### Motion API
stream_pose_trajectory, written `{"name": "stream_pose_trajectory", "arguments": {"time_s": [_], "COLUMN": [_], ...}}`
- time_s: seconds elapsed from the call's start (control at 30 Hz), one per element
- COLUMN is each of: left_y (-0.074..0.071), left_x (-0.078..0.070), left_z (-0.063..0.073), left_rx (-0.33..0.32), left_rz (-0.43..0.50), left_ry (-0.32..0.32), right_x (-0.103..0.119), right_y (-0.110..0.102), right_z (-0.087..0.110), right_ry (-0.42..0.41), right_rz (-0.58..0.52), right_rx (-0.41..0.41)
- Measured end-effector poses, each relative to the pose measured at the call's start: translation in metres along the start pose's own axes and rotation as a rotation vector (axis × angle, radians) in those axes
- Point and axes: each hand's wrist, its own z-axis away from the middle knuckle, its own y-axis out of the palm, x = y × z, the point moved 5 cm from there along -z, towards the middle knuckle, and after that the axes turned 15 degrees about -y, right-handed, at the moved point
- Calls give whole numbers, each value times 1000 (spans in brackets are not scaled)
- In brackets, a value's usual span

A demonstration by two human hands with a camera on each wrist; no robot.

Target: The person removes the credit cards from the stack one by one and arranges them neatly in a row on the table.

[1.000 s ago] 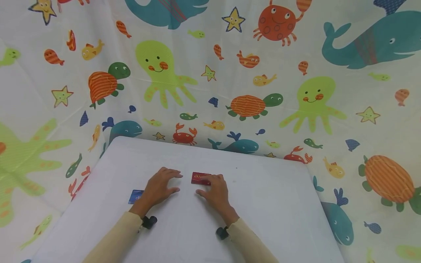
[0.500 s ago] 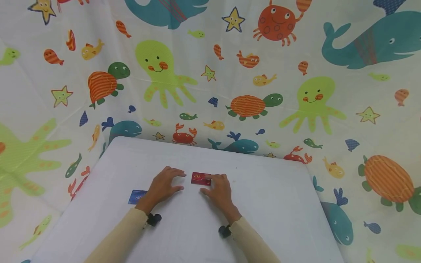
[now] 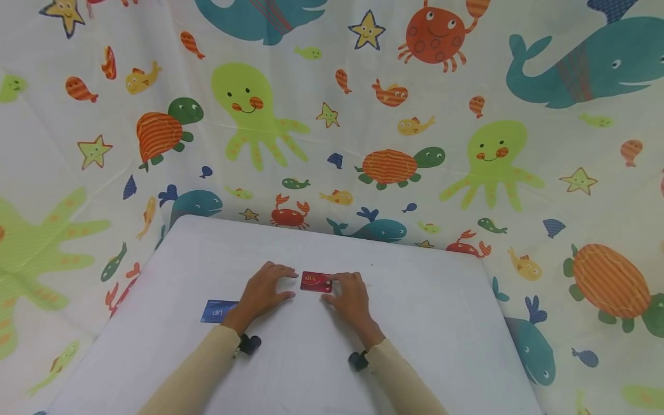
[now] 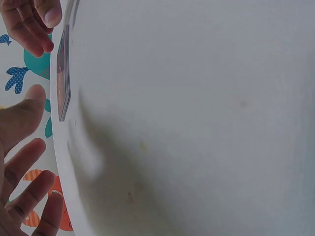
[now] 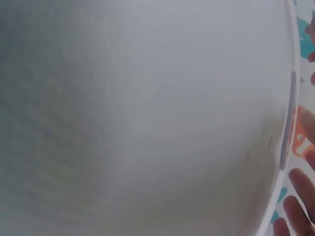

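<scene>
A red card [image 3: 313, 282] marked VIP lies flat on the white table between the two hands. In the left wrist view its edge [image 4: 67, 73] shows layered lines, like a thin stack of cards. My left hand [image 3: 261, 294] is just left of the red card, thumb and fingers spread with a gap between them. On the other side, my right hand [image 3: 350, 300] has its fingertips over the card's right end and its thumb apart below. Behind the left wrist lies a blue VIP card [image 3: 218, 311], its right end hidden by that arm.
The white table [image 3: 425, 323] has its far edge against a curtain [image 3: 311, 132] printed with sea animals. Small dark cameras sit on both wrists, such as the left wrist camera [image 3: 251, 344]. Beige sleeves [image 3: 407, 377] reach in from the near side.
My left hand has moved right, closer to the red card, showing more of the blue card. My right hand has slid slightly right, uncovering more of the red card, which stays in place.
</scene>
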Motion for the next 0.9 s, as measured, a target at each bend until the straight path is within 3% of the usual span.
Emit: {"name": "stream_pose_trajectory", "arguments": {"time_s": [0.33,0.9], "left_y": [12,26], "left_x": [-7,-12], "left_z": [-8,-20], "left_rx": [10,24], "left_rz": [-17,-49], "left_ry": [-2,5], "right_x": [-13,-15], "right_y": [3,0], "right_z": [-3,-17], "right_ry": [30,-9], "right_rz": [-15,-15], "right_rx": [22,80]}}
